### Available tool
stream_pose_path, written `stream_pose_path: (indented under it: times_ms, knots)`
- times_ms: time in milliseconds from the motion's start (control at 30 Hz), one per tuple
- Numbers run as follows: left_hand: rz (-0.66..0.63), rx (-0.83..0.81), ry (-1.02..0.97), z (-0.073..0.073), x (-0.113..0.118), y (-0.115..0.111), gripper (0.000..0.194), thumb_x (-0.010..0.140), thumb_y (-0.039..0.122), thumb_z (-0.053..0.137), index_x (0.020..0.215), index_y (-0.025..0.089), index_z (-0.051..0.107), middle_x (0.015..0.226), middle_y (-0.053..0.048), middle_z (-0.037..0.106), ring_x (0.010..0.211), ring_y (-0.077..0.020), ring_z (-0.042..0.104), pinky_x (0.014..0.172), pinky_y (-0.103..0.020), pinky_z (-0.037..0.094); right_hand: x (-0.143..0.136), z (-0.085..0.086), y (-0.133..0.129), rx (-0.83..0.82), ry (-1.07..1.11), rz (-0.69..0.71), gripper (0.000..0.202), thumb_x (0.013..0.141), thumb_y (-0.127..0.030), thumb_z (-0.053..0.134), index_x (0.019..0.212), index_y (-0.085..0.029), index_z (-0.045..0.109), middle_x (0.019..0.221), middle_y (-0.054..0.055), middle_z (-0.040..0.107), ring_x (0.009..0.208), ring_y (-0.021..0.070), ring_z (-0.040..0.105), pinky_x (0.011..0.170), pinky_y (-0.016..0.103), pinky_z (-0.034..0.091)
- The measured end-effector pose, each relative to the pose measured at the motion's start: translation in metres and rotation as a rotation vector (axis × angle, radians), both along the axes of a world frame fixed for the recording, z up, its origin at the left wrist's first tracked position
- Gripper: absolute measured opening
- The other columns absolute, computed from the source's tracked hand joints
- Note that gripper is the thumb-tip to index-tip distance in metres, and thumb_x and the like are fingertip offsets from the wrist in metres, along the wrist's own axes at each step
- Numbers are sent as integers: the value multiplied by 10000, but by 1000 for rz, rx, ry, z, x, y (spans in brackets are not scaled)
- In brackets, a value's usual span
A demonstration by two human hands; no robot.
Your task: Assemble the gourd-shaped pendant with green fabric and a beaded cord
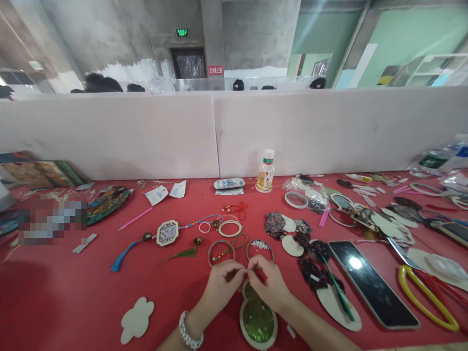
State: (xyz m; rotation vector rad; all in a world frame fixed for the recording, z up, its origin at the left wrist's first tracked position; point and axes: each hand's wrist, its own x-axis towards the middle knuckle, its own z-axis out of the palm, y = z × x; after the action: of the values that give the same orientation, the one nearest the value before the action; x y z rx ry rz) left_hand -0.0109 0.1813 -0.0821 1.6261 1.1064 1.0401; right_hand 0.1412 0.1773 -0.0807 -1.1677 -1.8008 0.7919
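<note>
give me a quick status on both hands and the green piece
Left hand and right hand pinched together at top of green oval ornament. Ornament flat on red table. Wire ring just beyond, phone to the right.

The top of the green gourd-shaped wooden ornament (257, 319) is covered by the right hand (270, 287) and the left hand (221, 285); whatever is pinched between the fingertips is too small to be told. A pixel-blurred patch (51, 222) lies far left, and yellow-handled scissors (426, 300) are cut off at the right edge.
</note>
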Motion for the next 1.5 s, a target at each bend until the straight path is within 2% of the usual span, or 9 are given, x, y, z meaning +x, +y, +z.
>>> stream_pose_path:
  times_ms: [133, 433, 533, 667, 933, 1167, 1333, 1500]
  knots:
    - [-20, -16, -38, 4, 2, 0, 213, 783, 236, 497, 683, 128, 650, 594, -22, 564, 494, -102, 520, 473, -191, 439, -1, 2, 0, -7, 33, -25, 81, 738, -128, 447, 683, -184, 467, 618, -24, 512, 580, 106, 500, 561, 195, 408]
    - [-3, -90, -150, -2, -1, 2, 184, 758, 260, 519, 698, 117, 617, 601, -11, 563, 413, -82, 503, 440, -204, 440, 6, 8, 4, 12, 106, -12, 66, 782, -172, 443, 750, -182, 499, 669, 5, 541, 614, 121, 533, 573, 205, 439]
    - [19, -27, -89, 1, 0, 2, 163, 751, 218, 514, 669, 119, 616, 580, -6, 557, 425, -84, 501, 456, -203, 435, 7, 5, 4, 59, 99, 21, 119, 778, -136, 437, 819, -183, 538, 727, 22, 579, 667, 130, 559, 626, 221, 448]
    - [41, 73, 25, 5, -1, 0, 156, 750, 165, 499, 657, 129, 619, 553, -5, 557, 482, -99, 515, 484, -191, 423, 8, 3, 2, 113, 49, 86, 178, 751, -81, 419, 762, -188, 561, 709, 17, 580, 661, 129, 554, 633, 227, 436]
    - [53, 174, 99, 6, -2, -2, 141, 738, 142, 497, 655, 137, 610, 605, -21, 587, 573, -122, 544, 545, -195, 431, 3, 7, -1, 80, -3, 83, 91, 713, -107, 482, 726, -191, 515, 673, -5, 533, 624, 120, 519, 600, 215, 422]
    - [52, 208, 147, 6, -1, -4, 144, 740, 132, 493, 655, 147, 609, 624, -24, 596, 594, -127, 554, 570, -203, 433, 2, 5, 0, 71, -51, 56, 73, 734, -133, 484, 697, -195, 497, 665, -11, 515, 623, 116, 503, 586, 206, 408]
    - [47, 176, 118, 5, -1, -3, 152, 752, 145, 498, 678, 144, 631, 640, -34, 614, 601, -131, 564, 575, -205, 441, 3, 1, 1, 67, -55, 34, 62, 737, -135, 483, 728, -192, 504, 673, -7, 531, 633, 120, 516, 603, 212, 416]
    - [18, 37, 26, 4, -1, -2, 191, 779, 209, 501, 682, 134, 647, 609, -31, 596, 520, -115, 539, 500, -198, 437, 3, -2, 3, 58, -17, 21, 66, 740, -141, 482, 760, -191, 521, 682, -4, 553, 637, 121, 529, 609, 216, 428]
